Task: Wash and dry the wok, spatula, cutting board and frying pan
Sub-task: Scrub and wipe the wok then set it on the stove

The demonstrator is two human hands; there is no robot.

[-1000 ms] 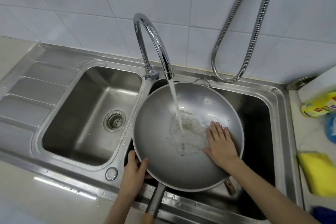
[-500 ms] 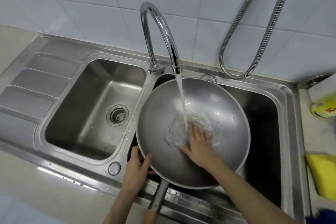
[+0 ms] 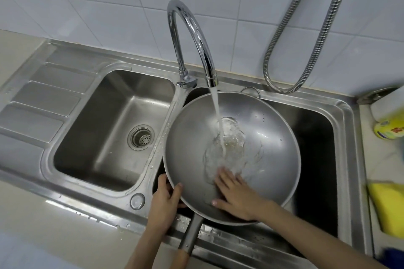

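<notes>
Two basins make up the steel sink [image 3: 341, 107], and reading from the left of the frame the first holds only its drain strainer [image 3: 141, 137]. At lower centre the left hand [image 3: 165, 204] grips the near rim of the wok [image 3: 190, 144], thumb hooked over the inside edge and fingers curled under, most likely to keep the pan tilted and steady under the stream. The wok sits over the right basin, in the middle of the frame, its long handle [image 3: 189, 237] reaching back toward the bottom edge across the sink's front lip. From the curved faucet [image 3: 192, 35] at upper centre, water [image 3: 218, 122] falls into the bowl and pools there, so the rinse stays where the rubbing happens. Just right of the handle, the right hand [image 3: 237, 196] lies flat on the wok's inner wall with fingers straight and spread, tips at the edge of the pool; it looks like a bare-handed scrub, holding nothing. Farther right a metal hose [image 3: 284, 65] loops down the tiled wall. At the right edge a yellow sponge [image 3: 388, 205] waits on the counter, with a yellow bottle [image 3: 391, 131] above it. Spatula, cutting board and frying pan are not in view.
</notes>
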